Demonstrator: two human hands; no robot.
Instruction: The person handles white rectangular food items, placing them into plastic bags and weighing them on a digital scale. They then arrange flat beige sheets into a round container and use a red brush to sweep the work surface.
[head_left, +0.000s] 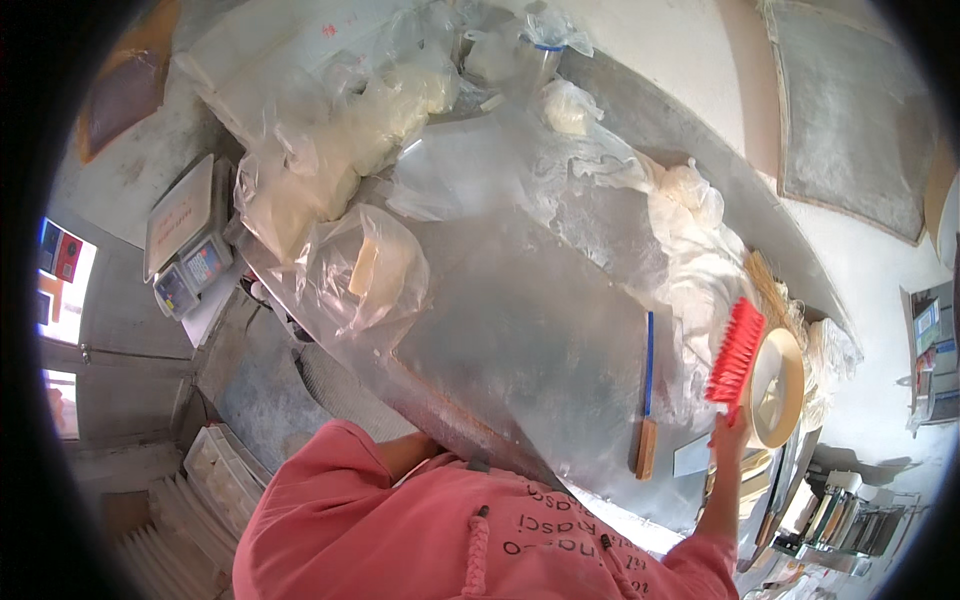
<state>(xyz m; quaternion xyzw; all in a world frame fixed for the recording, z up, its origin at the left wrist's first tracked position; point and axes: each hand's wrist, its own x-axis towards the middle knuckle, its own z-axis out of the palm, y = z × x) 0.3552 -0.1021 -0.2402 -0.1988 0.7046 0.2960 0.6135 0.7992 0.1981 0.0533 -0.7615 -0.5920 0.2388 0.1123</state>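
Note:
My right hand (729, 433) grips the handle of a brush with red bristles (736, 351), held up at the right side of the metal worktable (517, 330). Just beyond it stands a round pale bowl (791, 386) with something light inside. Left of the brush, a long knife (648, 367) with a blue-edged blade and wooden handle lies on the table. A flat metal scraper (690, 456) is near my right wrist. My left forearm reaches to the table's near edge, but my left hand is out of view. Ahead of it, a pale block (365, 268) rests in clear plastic.
Large plastic bags (300, 195) of pale dough-like material line the far left. A digital scale (187, 240) stands beyond the left edge. White cloth (697, 270) and a straw whisk broom (766, 289) lie along the right wall. Plastic crates (225, 465) stand at lower left.

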